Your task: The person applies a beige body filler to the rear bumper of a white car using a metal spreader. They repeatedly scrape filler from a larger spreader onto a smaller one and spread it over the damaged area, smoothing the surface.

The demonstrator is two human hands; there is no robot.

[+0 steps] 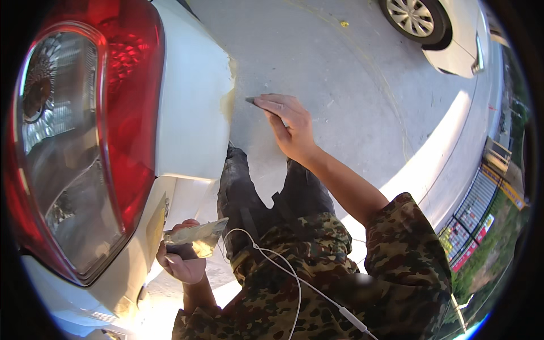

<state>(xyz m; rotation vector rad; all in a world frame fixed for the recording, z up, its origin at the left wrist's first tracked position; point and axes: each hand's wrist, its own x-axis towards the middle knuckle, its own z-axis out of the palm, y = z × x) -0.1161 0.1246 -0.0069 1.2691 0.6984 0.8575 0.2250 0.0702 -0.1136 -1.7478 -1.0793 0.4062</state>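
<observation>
My right hand [293, 123] is closed on a thin, dark scraper [250, 100], of which only the tip shows past the fingers. It is held just right of the white car body panel [190, 107], apart from it. Along that panel's edge runs a patch of yellowish filler [228, 102] with a ragged outline. Lower down, my left hand [186, 267] grips a flat putty knife [205, 233] smeared with pale yellow putty. Another yellowish patch [155, 226] lies on the bumper beside this hand.
The red and clear tail light [127, 113] fills the left side. A white cable [277, 258] hangs across my camouflage shirt. Another white car's wheel [412, 17] stands at the upper right on the grey floor [340, 73]. A barred fence [470, 212] is at the right.
</observation>
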